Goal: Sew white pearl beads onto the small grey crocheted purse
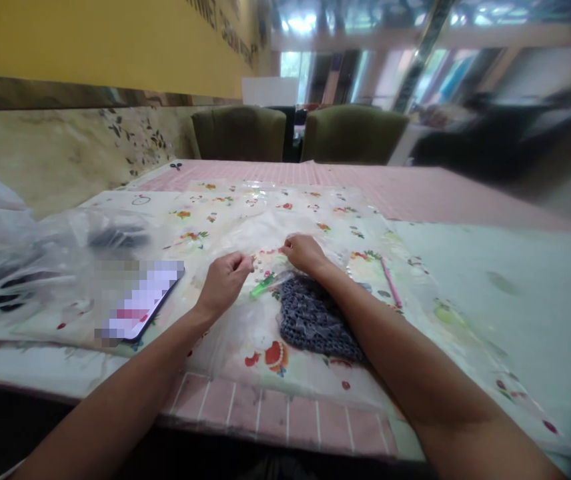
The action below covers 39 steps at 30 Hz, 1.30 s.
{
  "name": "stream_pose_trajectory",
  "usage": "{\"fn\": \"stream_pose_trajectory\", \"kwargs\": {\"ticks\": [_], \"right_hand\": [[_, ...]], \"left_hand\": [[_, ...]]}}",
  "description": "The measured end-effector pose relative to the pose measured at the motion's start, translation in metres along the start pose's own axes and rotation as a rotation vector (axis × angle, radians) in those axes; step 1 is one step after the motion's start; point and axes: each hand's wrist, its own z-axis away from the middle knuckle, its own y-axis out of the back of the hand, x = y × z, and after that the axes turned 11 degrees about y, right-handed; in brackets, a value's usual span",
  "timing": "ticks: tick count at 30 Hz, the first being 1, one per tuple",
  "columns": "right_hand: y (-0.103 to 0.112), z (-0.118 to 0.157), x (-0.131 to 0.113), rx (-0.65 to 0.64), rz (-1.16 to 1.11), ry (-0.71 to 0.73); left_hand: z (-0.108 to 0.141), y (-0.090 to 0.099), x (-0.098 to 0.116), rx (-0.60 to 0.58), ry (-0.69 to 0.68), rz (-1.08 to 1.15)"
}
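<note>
Over the middle of the flowered table cover, my left hand point(225, 279) is closed, thumb against the curled fingers. My right hand point(301, 253) is closed too, a short way to its right and slightly farther back. Whatever either hand pinches is too small to make out. Small pale bits like beads point(259, 267) lie between the hands. A green tool point(262, 285) rests just below them. Beside it, partly under my right forearm, is a dark grey crocheted piece point(315, 319). A pink stick-like tool point(391, 283) lies to the right.
A phone point(148, 300) lies left of my left hand. Clear plastic bags point(55, 260) with dark contents cover the far left. Black scissors point(176, 166) sit at the back left of the pink tablecloth point(415, 183). Two green chairs point(350, 133) stand behind the table.
</note>
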Motion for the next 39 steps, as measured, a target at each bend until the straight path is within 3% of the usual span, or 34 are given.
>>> {"fn": "stream_pose_trajectory", "kwargs": {"ticks": [5,13,21,30,36,39], "right_hand": [[-0.006,0.002,-0.001,-0.014,-0.016,0.046],[0.002,0.016,-0.014,0.018,-0.010,0.149],[0.016,0.036,-0.016,-0.137,0.050,0.169],[0.008,0.000,-0.022,-0.182,0.071,0.114],[0.009,-0.007,-0.026,-0.132,-0.033,0.141],[0.014,0.007,-0.034,-0.063,-0.323,0.227]], "left_hand": [[-0.006,-0.003,-0.008,-0.068,0.022,-0.148],[-0.015,-0.001,-0.016,-0.070,0.050,-0.342],[-0.015,0.000,-0.016,-0.158,0.038,-0.443],[-0.014,-0.001,-0.017,-0.190,0.037,-0.480],[-0.015,0.001,-0.017,-0.190,0.033,-0.452],[-0.014,0.002,-0.016,-0.140,0.030,-0.305]]}}
